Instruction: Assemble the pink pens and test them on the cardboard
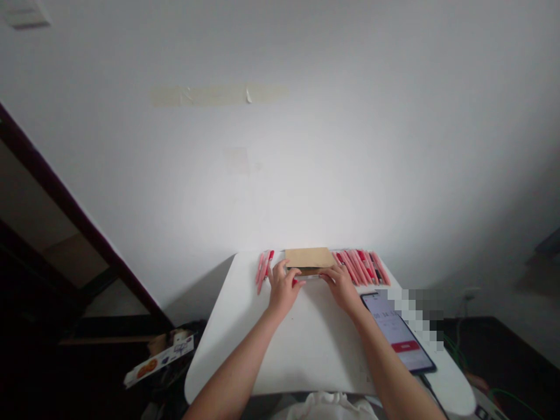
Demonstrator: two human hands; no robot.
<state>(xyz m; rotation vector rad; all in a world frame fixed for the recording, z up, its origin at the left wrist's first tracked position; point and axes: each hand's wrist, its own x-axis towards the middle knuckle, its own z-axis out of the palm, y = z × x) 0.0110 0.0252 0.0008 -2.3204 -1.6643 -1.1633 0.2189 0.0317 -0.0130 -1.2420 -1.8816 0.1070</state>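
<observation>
A slim pale pen (311, 277) with red on it lies crosswise between my hands. The fingers of my left hand (283, 286) are closed on its left end, and my right hand (340, 284) pinches its right end. Right behind the pen is a tan cardboard piece (308, 257), which looks like a box with a raised flap; its lower part is partly hidden by my fingers. Left of my left hand lie a few pink and red pens (263, 271). Several more pink, red and dark pens (362, 268) lie side by side beyond my right hand.
The white table (306, 350) has rounded corners and its back edge meets the wall. A phone (398, 332) with a lit screen lies to the right, a cable at its lower end. A printed carton (160, 359) and other clutter sit below the table's left side.
</observation>
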